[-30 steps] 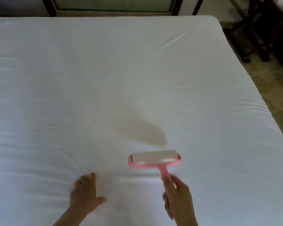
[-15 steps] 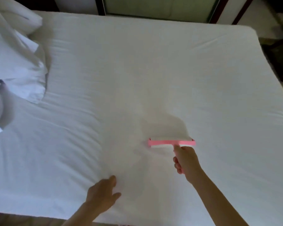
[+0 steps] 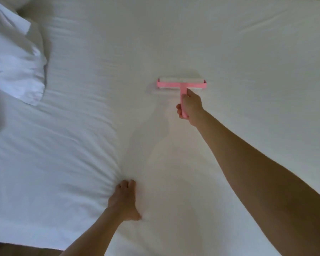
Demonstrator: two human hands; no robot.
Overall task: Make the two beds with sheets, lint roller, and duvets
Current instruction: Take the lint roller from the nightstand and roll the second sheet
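- Gripping the pink handle of the lint roller (image 3: 181,84) in the right hand (image 3: 189,107), fingers curling round the stem, arm stretching far out over the sheet (image 3: 257,93).
- Resting the roller head on the sheet about mid-bed, well apart from the bunched white bedding (image 3: 15,58) at the left edge.
- Lying with the head's long axis crosswise, left to right across the view, and the handle pointing straight back toward the body; sitting therefore just beyond the knuckles, on the far side of the grip.
- Pressing the left hand (image 3: 123,202) on the sheet close to the near edge, fingers fairly straight, holding nothing, with creases fanning off to its left.
- Working with the right hand on the tool itself; leaving the left well apart from it, nearer the body and off to the left.
- Judging from the outstretched arm: likely rolling along the line of the handle, square to the head, with a pull back toward the body seeming the readier stroke.
- Probably bracing the fabric with the left hand against dragging and bunching.
- Judging the task as mid-way: sheet on, lint step in hand, duvet not yet spread here.
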